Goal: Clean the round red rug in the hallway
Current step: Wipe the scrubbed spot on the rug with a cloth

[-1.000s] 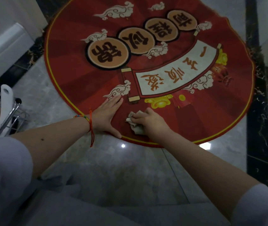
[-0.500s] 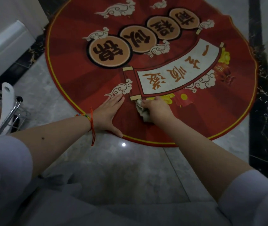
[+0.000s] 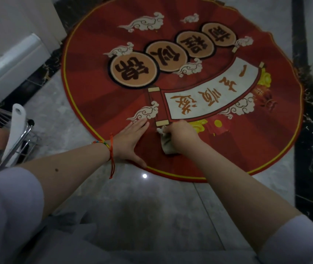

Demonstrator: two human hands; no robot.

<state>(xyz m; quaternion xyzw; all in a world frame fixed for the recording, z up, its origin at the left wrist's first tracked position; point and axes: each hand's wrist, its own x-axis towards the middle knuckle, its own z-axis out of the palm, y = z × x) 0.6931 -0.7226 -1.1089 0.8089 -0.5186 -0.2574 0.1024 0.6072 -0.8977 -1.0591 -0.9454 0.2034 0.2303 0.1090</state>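
Observation:
The round red rug [image 3: 98,60] with a yellow border, clouds, a white scroll and round characters lies on the grey marble floor. My left hand [image 3: 130,139] rests flat on the rug's near edge, fingers straight, a red cord bracelet at the wrist. Just to its right, my right hand [image 3: 182,137] grips a crumpled pale cloth [image 3: 166,147] and presses it on the rug below the scroll's lower end. Most of the cloth is hidden under the hand.
A metal wire rack [image 3: 21,138] with a white handle [image 3: 15,128] stands at the left. A white cabinet or wall base [image 3: 12,60] runs along the far left. Dark marble strips [image 3: 308,168] border the floor at right. My grey-clad knees fill the bottom.
My right hand pushed the cloth away from me, from near the rug's front edge up to the scroll's end. My left hand stayed pressed in place.

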